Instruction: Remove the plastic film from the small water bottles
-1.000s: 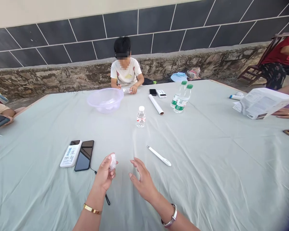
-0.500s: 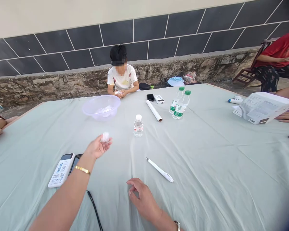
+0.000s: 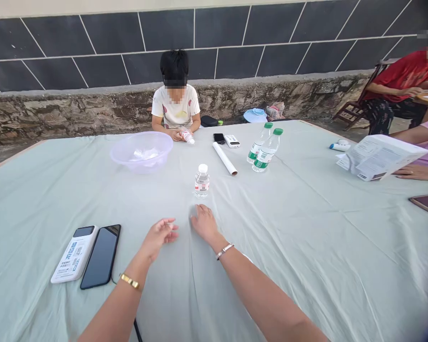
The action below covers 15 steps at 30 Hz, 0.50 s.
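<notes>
My left hand (image 3: 160, 236) hovers over the cloth with fingers loosely apart and nothing visible in them. To its right, my right hand (image 3: 205, 224) reaches forward, fingers apart and slightly bent, just short of a small clear bottle (image 3: 201, 184). That bottle stands upright with a white cap and a red-and-white label. A gap remains between the right fingertips and the bottle. Farther left sits a translucent purple basin (image 3: 119, 154) with crumpled clear-white plastic (image 3: 145, 154) inside. My right forearm covers most of a white pen.
A white power bank (image 3: 74, 255) and a black phone (image 3: 102, 256) lie at left. Beyond are a white roll (image 3: 224, 159) and two green-capped bottles (image 3: 266, 154). Opposite, a person (image 3: 176, 107) handles a clear bottle (image 3: 187, 136). A white box (image 3: 381, 156) stands at right.
The crumpled white piece is gone from my left hand, which has moved down and right. My right hand has reached forward toward the small bottle. The person opposite now has their bottle tilted.
</notes>
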Tool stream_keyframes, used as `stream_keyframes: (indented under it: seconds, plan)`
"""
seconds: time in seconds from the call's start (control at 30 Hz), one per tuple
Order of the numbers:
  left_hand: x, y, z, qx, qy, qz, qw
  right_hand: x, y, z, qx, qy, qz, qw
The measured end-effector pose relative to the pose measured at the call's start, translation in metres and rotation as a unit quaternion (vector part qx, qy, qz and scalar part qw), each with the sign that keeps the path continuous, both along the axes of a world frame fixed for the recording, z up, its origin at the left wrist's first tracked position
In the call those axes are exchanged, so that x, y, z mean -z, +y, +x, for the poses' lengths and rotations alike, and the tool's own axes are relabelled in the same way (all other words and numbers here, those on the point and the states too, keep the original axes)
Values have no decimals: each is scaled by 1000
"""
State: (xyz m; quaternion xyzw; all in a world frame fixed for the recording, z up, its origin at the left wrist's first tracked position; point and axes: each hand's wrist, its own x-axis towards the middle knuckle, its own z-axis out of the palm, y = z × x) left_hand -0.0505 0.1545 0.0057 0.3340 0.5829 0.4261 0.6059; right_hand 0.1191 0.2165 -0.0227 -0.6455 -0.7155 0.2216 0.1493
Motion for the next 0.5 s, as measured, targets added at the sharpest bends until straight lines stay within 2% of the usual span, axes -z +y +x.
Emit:
stream_keyframes:
  seconds: [0.07, 0.13, 0.3, 0.5]
  plan:
    - [17, -27, 2, 6, 7, 0, 1000, 7, 16, -6, 13, -28, 1, 1000]
    - [24, -46, 4, 15, 14, 8, 1000, 14, 26, -11, 29, -46, 11, 998]
    - [21, -70, 7, 13, 21, 18, 1000, 23, 47, -13, 39, -77, 56, 995]
    - [24, -84, 2, 47, 9, 10, 999, 23, 86, -5, 40, -104, 62, 992]
